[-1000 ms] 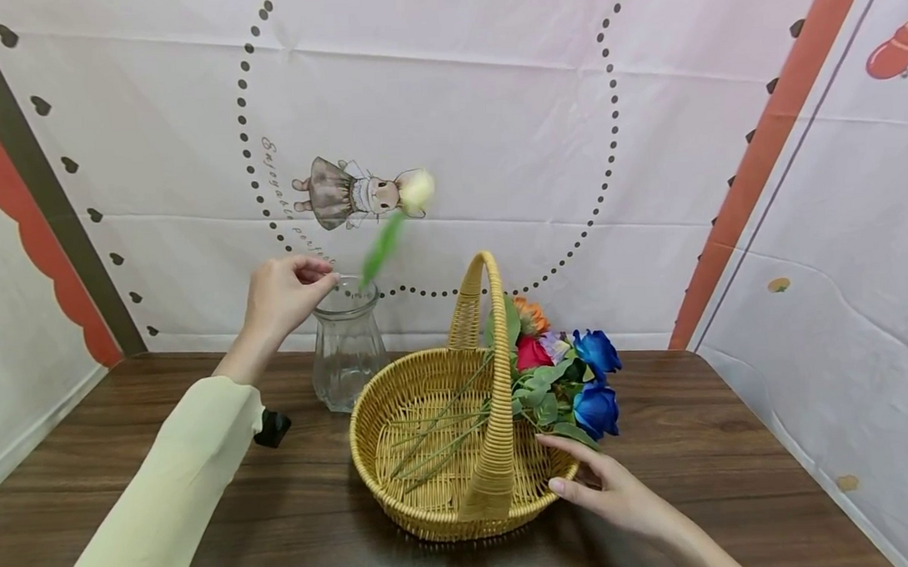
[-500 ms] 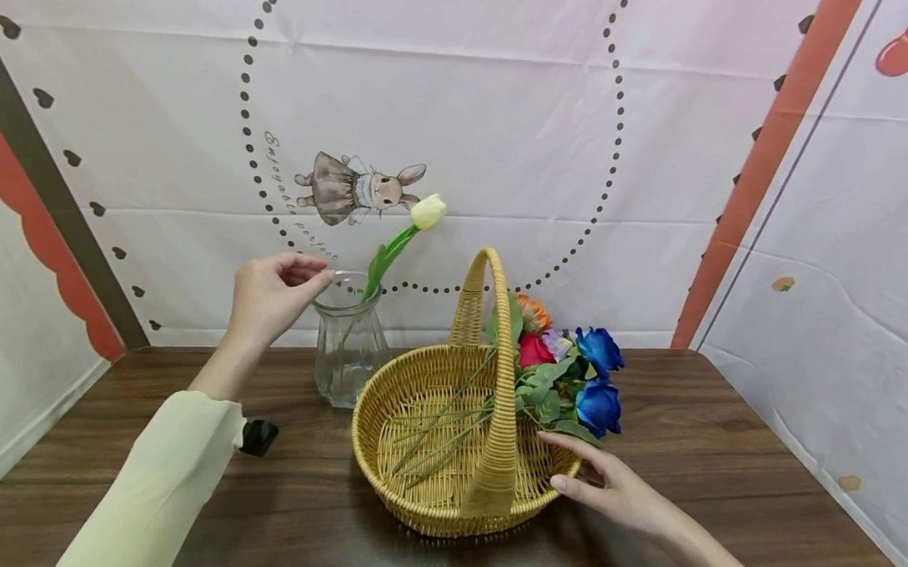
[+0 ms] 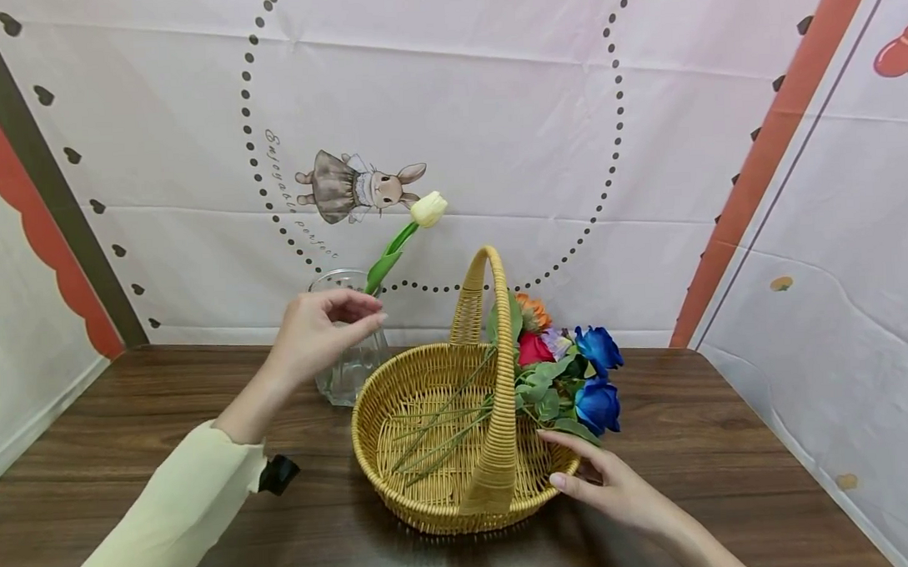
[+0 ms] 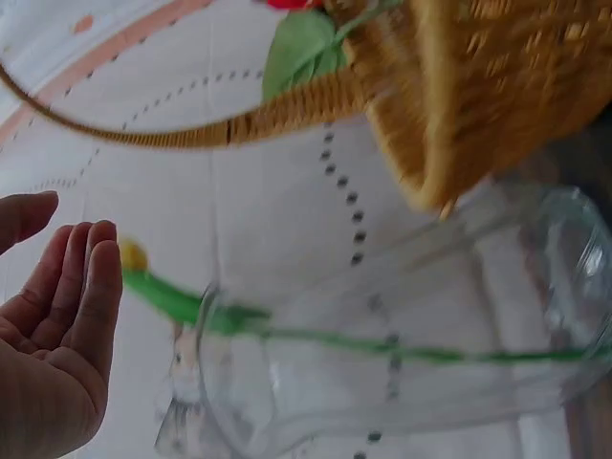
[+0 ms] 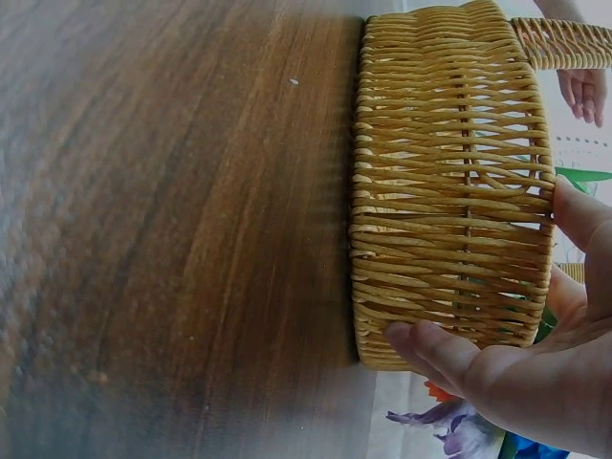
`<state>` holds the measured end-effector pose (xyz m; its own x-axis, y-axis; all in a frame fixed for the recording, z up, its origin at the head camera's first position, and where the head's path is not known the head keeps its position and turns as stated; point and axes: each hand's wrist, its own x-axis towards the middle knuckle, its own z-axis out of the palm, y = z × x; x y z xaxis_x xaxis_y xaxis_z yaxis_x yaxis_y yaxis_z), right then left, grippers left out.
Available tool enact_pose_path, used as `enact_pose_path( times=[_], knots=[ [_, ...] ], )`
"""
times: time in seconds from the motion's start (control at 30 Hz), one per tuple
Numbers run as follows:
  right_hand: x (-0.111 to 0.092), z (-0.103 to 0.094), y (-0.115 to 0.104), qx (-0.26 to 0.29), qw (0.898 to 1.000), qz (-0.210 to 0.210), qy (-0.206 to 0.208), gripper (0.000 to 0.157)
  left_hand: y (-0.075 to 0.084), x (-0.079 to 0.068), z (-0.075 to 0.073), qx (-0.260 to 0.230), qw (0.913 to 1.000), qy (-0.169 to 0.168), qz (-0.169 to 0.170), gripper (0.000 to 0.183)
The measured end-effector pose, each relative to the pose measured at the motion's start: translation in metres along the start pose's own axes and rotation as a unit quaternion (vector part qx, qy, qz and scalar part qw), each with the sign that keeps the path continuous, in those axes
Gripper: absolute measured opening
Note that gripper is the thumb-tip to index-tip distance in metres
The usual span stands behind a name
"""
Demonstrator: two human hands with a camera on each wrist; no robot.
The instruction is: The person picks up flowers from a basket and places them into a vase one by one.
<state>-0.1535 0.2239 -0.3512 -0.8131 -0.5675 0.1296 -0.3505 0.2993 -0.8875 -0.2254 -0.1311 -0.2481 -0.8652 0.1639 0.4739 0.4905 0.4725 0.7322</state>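
Observation:
A clear glass vase (image 3: 347, 386) stands on the table, holding one pale yellow tulip (image 3: 429, 209) whose green stem leans right over the rim. My left hand (image 3: 322, 331) hovers in front of the vase mouth, fingers loosely bent and holding nothing. In the left wrist view the tulip stem (image 4: 411, 352) reaches down inside the glass, apart from the hand. My right hand (image 3: 619, 490) grips the right rim of a wicker basket (image 3: 386, 486). The right wrist view has fingertips (image 5: 421, 344) pressed against its outer wall.
Artificial flowers lie over the basket's right side: blue roses (image 3: 598, 407), a red rose (image 3: 533, 350), an orange bloom (image 3: 533, 312) and a purple one. Their stems cross the basket floor. A tall arched handle (image 3: 500, 382) spans the basket. Behind the wooden table (image 3: 297, 522) hangs a printed cloth (image 3: 448, 108).
The tulip has swung slightly right and come to rest in the vase. My left hand first drew back left, then moved right and down before the vase. The right hand stays on the basket.

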Motion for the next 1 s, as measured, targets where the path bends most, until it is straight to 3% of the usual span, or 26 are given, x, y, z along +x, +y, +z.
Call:
enact_pose_path(
  times=[0.17, 0.5, 1.0],
  knots=[
    [0.001, 0.0, 0.002, -0.006, 1.0, -0.016, 0.002, 0.047, -0.007, -0.007, 0.02, -0.013, 0.9992, -0.039, 0.0, 0.021],
    [0.0, 0.001, 0.002, -0.017, 1.0, -0.018, 0.006, 0.047, -0.023, -0.019, 0.057, 0.007, 0.994, -0.108, -0.016, 0.021],
    [-0.001, 0.0, 0.002, -0.008, 1.0, -0.022, 0.0, 0.046, -0.04, -0.021, 0.087, 0.025, 0.9842, -0.173, -0.028, 0.02]
  ],
)
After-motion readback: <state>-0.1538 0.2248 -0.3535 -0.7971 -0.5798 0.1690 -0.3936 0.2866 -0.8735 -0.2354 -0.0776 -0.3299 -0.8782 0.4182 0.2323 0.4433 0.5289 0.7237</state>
